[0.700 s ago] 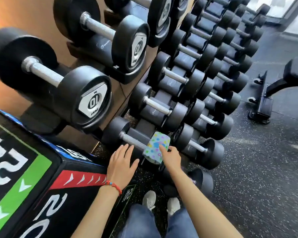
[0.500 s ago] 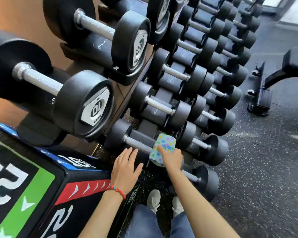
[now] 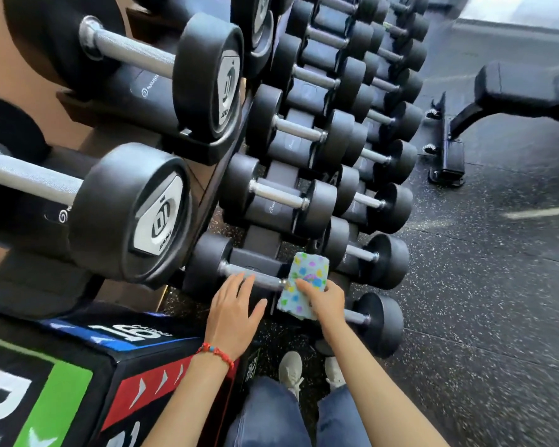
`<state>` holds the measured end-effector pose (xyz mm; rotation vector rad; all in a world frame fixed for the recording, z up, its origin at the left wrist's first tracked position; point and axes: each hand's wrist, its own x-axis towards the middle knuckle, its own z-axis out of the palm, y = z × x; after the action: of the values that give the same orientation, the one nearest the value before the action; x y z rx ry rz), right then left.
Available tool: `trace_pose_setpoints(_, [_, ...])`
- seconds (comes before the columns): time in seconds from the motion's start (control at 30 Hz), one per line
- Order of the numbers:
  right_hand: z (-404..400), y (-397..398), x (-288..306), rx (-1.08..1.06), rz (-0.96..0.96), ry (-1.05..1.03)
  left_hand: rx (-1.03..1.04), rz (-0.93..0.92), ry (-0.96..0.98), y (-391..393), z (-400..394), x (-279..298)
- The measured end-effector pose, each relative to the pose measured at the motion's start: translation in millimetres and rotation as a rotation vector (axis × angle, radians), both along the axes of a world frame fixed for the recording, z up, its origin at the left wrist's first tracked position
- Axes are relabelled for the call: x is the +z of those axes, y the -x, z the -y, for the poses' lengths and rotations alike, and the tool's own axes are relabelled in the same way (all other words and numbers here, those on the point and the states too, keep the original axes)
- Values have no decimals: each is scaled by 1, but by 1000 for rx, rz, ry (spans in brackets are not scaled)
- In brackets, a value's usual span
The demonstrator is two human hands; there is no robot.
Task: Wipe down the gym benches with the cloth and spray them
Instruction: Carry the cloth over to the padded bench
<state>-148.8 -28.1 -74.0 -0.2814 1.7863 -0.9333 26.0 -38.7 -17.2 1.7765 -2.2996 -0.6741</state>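
My right hand (image 3: 326, 301) presses a folded cloth (image 3: 305, 283), pale blue with coloured spots, against the near head of a black dumbbell (image 3: 207, 266) on the lowest rack row. The cloth covers that head. Beside it, my left hand (image 3: 234, 309) hovers with fingers spread over the dumbbell's steel handle (image 3: 262, 279), fingertips at the bar; I cannot tell whether they touch it. A black gym bench (image 3: 523, 91) stands at the far right on the floor. No spray bottle is in view.
A three-tier rack of black dumbbells (image 3: 304, 130) runs away from me on the left. A black, green and red plyo box (image 3: 78, 375) fills the lower left. The bench's frame and wheels (image 3: 447, 156) rest on speckled rubber floor (image 3: 481, 317). My shoes (image 3: 291, 371) are below.
The view has shifted and drawn closer to the rack. My right hand keeps the cloth on the same dumbbell head, and my left hand has moved up slightly toward the handle.
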Motion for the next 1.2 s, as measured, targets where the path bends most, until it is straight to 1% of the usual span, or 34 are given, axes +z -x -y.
trace_pose_setpoints(0.1, [-19,11,5,-13,67,71,-43,-28,-11,7,-1,-1])
trace_pose_setpoints(0.23, [-48,29,14,-126,131,171,-144,-54,-7,22,-6,-1])
trace_pose_setpoints(0.43, [-110,66,28,-305,100,211,-297,-40,-16,60,-26,2])
trace_pose_setpoints(0.6, [-180,96,34,-441,35,232,-480,0,-16,105,-61,5])
trace_pose_setpoints(0.73, [-249,117,39,-562,-13,293,-617,28,14,143,-105,7])
trace_pose_setpoints(0.87, [-329,136,42,-627,-58,354,-733,10,26,183,-163,10])
trace_pose_setpoints(1.0, [-401,149,41,-723,-129,353,-868,10,29,219,-221,3])
trace_pose_setpoints(1.2, [-528,160,34,-999,-246,269,-1138,50,-21,281,-325,-5])
